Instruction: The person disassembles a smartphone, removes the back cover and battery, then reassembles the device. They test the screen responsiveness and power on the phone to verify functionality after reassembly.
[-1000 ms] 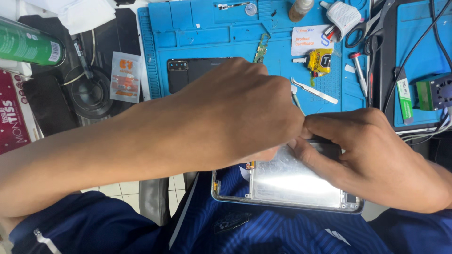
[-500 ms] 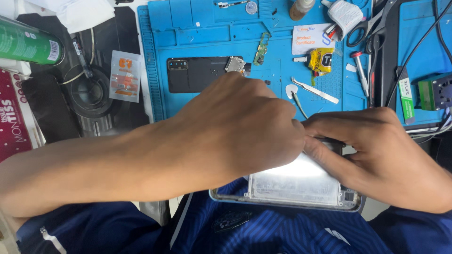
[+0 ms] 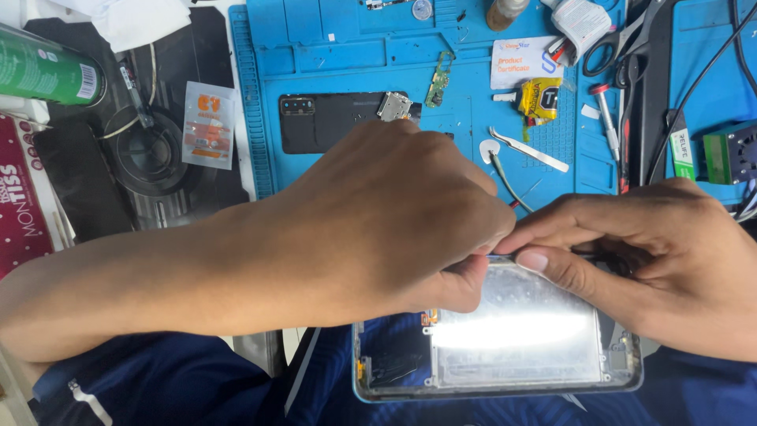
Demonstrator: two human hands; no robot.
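Note:
An opened phone frame [image 3: 505, 347] with a shiny metal inner plate lies on my lap, over blue clothing. My left hand [image 3: 394, 221] reaches across from the left and pinches at the frame's top edge, covering its upper left part. My right hand [image 3: 646, 252] comes in from the right, its fingers and thumb pressed on the same top edge, touching the left fingertips. What the fingertips hold between them is hidden. A black phone back cover [image 3: 331, 122] lies on the blue work mat [image 3: 378, 55] beyond the hands.
On the mat are a small green circuit board [image 3: 438, 79], white tweezers [image 3: 528, 150], a yellow packet [image 3: 540, 99], scissors [image 3: 623, 43] and a screwdriver [image 3: 609, 118]. A green spray can [image 3: 47, 71] and a black round pad [image 3: 150, 154] sit at the left.
Both hands have slid slightly lower, exposing the black back cover and more of the mat. The pinch on the frame's top edge stays the same.

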